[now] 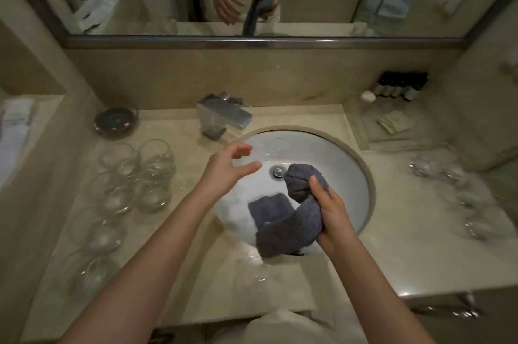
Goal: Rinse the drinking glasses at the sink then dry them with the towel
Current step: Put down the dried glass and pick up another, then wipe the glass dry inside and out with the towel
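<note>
One beige stone counter (378, 245), wet

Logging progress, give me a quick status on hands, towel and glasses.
Right hand grips grey towel over sink. Left hand open, empty. Glasses on counter, left. Nothing blocking.

grey towel (297, 220) bunched up over the white sink (350, 175), clear drinking glasses (131, 184) upright on the left counter.
</note>
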Demonstrator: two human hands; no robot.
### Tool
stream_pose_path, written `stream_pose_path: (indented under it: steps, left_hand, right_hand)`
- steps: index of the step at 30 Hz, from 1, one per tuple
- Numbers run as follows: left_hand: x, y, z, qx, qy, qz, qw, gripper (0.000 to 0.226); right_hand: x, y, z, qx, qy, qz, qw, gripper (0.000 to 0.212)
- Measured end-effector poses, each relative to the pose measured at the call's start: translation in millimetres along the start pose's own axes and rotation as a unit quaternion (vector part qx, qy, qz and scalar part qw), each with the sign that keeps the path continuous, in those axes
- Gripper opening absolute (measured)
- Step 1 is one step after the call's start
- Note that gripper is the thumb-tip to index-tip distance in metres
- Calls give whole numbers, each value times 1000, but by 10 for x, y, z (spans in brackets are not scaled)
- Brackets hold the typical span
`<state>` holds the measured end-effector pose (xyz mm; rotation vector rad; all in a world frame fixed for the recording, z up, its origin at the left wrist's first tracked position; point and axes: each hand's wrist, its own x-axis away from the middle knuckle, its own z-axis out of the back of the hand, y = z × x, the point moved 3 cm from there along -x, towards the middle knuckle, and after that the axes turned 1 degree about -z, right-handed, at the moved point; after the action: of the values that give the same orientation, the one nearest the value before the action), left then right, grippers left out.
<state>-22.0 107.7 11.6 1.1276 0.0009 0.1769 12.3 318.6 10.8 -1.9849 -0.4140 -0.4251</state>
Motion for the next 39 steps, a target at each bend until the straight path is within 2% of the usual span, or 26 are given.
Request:
stream_pose_path:
  steps: [5,10,16,19,22,28,33,39]
  left_hand:
    - [-226,402,-796,-3,-94,-33,995,41]
    - [-451,857,-1617,-14,-177,-60,982,43]
    - [-747,1264,-2650,-13,-257,-68,964,51]
    - [-940,1422,-3118,-19,-286,-56,957,60]
    - [-1151,1515,-3472,-10,-295,-27,955,74]
    - [-1418,1591,-4087,-61,-312,-35,947,101]
    - [-1476,1546,-4409,-112,-310,-46,943,100]
    - [-1528,1536,-4421,-87,-268,-39,959,92]
  right_hand:
    - [37,-269,685,-62,89,48,993,24]
    - [104,-445,1327,-98,144,61,983,27]
    - [66,-546,1875,-146,209,38,966,28]
    - [-26,-582,2056,-147,234,21,961,40]
    - [-125,-604,2187,-130,234,4,964,34]
    - [-279,-691,2440,-93,238,-11,967,26]
    - [-369,-717,2547,-65,247,-18,967,22]
    - [-405,-759,2591,-60,236,-18,970,19]
